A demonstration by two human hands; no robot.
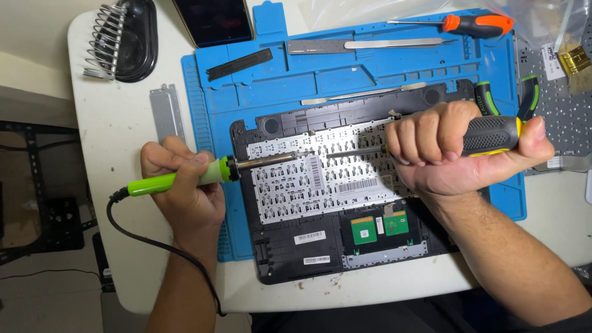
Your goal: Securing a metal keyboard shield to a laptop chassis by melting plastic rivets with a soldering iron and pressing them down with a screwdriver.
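My left hand (182, 188) is wrapped tight around a bright green soldering iron with a black cord (185, 177). My fingers are closed on its handle. Its metal tip points toward 3 o'clock and lies over the back of a black laptop keyboard part with a white metal sheet (320, 179).

My right hand (459, 154) makes a fist around a screwdriver with a black and yellow rubber grip (493, 134). My fingers are clamped on that grip. Its thin metal rod points toward 9 o'clock, at the tip of the soldering iron. The two tips are near each other over the white sheet.

The keyboard part lies on a big blue rubber work mat (259, 86), which is on a white table (117, 142). At 12 o'clock on the mat lie long silver tweezers (394, 44). At 1 o'clock lies a small screwdriver with an orange handle (478, 24). At 10 o'clock, on the table, stands a black holder with a wire spring (123, 40). Two small green boards (379, 227) sit at 6 o'clock on the keyboard part.
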